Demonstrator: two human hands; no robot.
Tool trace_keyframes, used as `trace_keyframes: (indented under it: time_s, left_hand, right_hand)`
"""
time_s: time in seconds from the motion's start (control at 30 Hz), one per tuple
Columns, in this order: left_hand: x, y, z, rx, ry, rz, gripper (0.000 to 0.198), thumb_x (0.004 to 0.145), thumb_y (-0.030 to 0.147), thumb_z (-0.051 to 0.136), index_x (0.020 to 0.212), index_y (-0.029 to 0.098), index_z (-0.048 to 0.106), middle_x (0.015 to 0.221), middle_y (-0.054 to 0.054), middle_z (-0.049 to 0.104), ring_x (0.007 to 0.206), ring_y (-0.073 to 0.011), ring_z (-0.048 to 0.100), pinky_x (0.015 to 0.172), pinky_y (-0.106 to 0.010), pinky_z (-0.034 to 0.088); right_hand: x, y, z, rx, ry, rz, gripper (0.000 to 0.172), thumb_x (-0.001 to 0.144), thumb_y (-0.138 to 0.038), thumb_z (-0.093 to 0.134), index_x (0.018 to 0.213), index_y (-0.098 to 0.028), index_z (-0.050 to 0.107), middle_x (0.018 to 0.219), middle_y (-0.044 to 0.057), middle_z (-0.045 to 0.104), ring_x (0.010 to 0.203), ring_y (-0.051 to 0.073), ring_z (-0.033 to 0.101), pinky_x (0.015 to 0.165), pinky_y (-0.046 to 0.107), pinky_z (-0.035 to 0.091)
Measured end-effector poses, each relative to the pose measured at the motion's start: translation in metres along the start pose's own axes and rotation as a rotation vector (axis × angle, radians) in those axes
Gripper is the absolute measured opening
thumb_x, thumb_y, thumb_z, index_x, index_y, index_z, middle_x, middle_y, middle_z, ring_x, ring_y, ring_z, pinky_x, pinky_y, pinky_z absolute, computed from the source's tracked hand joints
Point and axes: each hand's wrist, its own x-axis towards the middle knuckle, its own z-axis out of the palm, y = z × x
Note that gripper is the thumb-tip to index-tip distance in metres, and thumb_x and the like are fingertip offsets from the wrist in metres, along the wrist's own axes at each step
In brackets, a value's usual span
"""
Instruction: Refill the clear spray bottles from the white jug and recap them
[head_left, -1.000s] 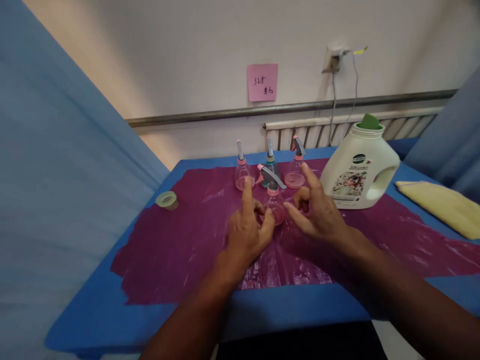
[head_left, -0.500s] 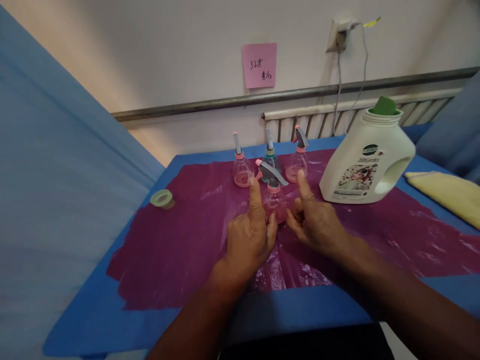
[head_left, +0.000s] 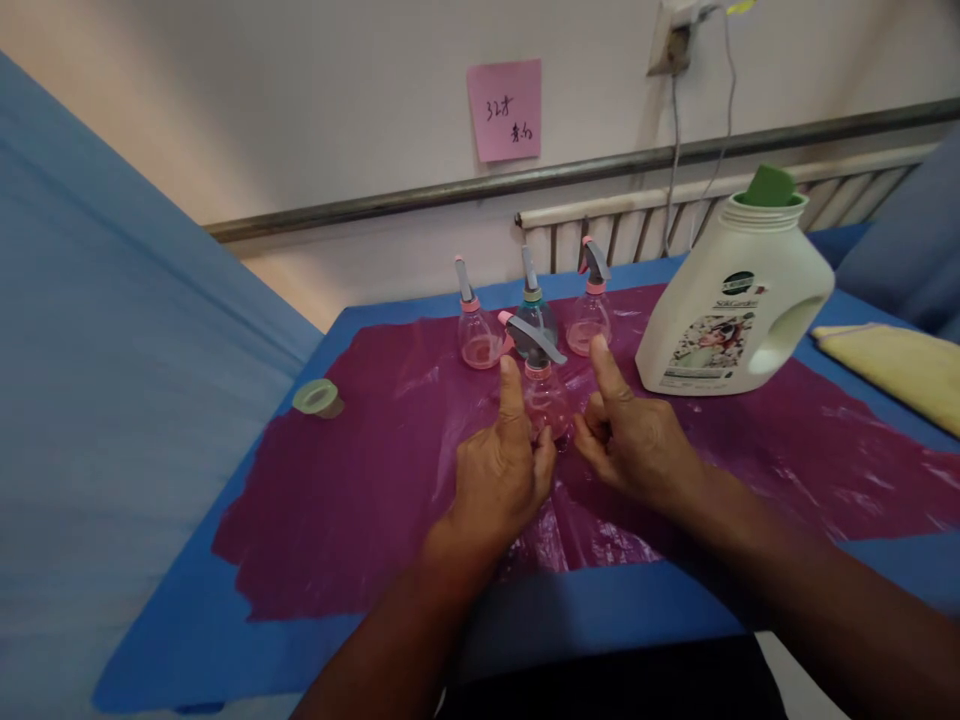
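A clear spray bottle (head_left: 548, 405) with pink collar, grey trigger head and a little pink liquid stands upright on a purple plastic sheet (head_left: 360, 480). My left hand (head_left: 499, 465) is just in front of it on the left, one digit pointing up and another stretched towards the bottle's base. Mirroring this on the right, my right hand (head_left: 634, 435) has one digit raised and the others partly curled. Neither hand grips anything; whether a fingertip touches the bottle I cannot tell. Behind stand a pink-collared spray bottle (head_left: 480, 338), a teal spray bottle (head_left: 546, 318) and another pink-collared spray bottle (head_left: 589, 322).
A large white detergent jug (head_left: 697, 355) with a green cap (head_left: 769, 188) stands to the right, near a folded yellow cloth (head_left: 900, 365). At left lies a small translucent cup (head_left: 318, 398). The blue table (head_left: 225, 650) meets a wall with a metal rail (head_left: 450, 190).
The view has shifted slightly, so the bottles and jug appear a little higher and further left. Both hands keep their pose beside the front bottle.
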Motion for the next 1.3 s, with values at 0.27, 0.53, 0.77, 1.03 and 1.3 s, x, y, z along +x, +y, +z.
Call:
trace_keyframes:
  time_s: [0.27,0.53,0.77,1.03,1.3]
  left_hand:
    - [0.001,-0.001,0.001,0.024,-0.009,-0.008,0.107,0.113,0.025,0.060,0.180,0.022,-0.023,0.087,0.004,0.072,0.067,-0.0188,0.068,0.063,-0.029,0.045]
    - [0.004,0.000,-0.003,-0.205,0.043,-0.117,0.100,0.109,0.025,0.065,0.184,0.026,-0.001,0.090,0.004,0.073,0.064,-0.0146,0.063,0.063,-0.029,0.046]
    - [0.019,0.006,-0.027,-0.676,0.267,-0.248,0.086,0.116,0.032,0.058,0.185,0.033,0.007,0.110,-0.003,0.073,0.087,-0.0167,0.068,0.077,-0.030,0.059]
    - [0.012,-0.036,-0.052,-0.681,0.239,-0.298,0.067,0.117,0.049,0.060,0.178,0.032,0.037,0.154,-0.013,0.070,0.142,-0.0279,0.070,0.124,-0.053,0.057]
    - [-0.009,-0.111,-0.061,-0.158,-0.097,-0.398,0.077,0.115,0.064,0.048,0.174,0.016,0.046,0.178,-0.023,0.051,0.168,-0.0405,0.049,0.140,-0.069,0.036]
  right_hand:
    - [-0.002,0.001,0.004,-0.007,-0.040,0.018,0.103,0.108,-0.019,0.054,0.186,-0.020,-0.012,0.075,-0.003,0.072,0.056,0.020,0.063,0.056,0.035,0.044]
    - [-0.006,0.024,-0.003,-0.106,-0.135,0.075,0.087,0.111,-0.031,0.057,0.186,-0.018,0.015,0.091,0.005,0.081,0.072,0.026,0.073,0.065,0.037,0.052]
    - [-0.049,0.062,-0.038,-0.260,-0.282,0.019,0.058,0.115,-0.045,0.056,0.164,-0.014,0.057,0.142,0.023,0.077,0.127,0.039,0.076,0.106,0.058,0.064]
    - [-0.153,0.111,-0.093,-0.468,-0.284,0.186,0.086,0.114,-0.060,0.051,0.186,-0.019,0.027,0.175,0.028,0.053,0.163,0.045,0.053,0.129,0.066,0.053]
    - [-0.220,0.139,-0.110,-0.446,-0.328,0.238,0.077,0.116,-0.057,0.033,0.187,-0.042,0.008,0.173,0.021,0.057,0.159,0.044,0.057,0.124,0.074,0.054]
